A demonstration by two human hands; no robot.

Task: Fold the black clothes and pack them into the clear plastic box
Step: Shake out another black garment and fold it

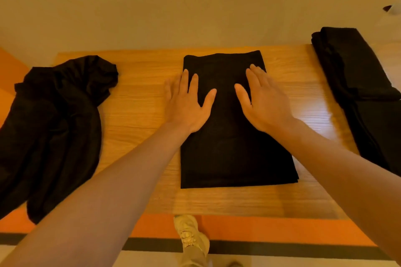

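A black garment lies folded into a flat rectangle in the middle of the wooden table. My left hand lies flat with straight fingers over its left edge, partly on the table. My right hand lies flat with spread fingers on the garment's upper right part. A crumpled heap of black clothes sits at the table's left end and hangs over its edge. A stack of folded black clothes lies along the right end. No clear plastic box is in view.
The table's far edge stands against a plain wall. Its near side has an orange border with a dark stripe. My shoe shows on the floor below the near edge.
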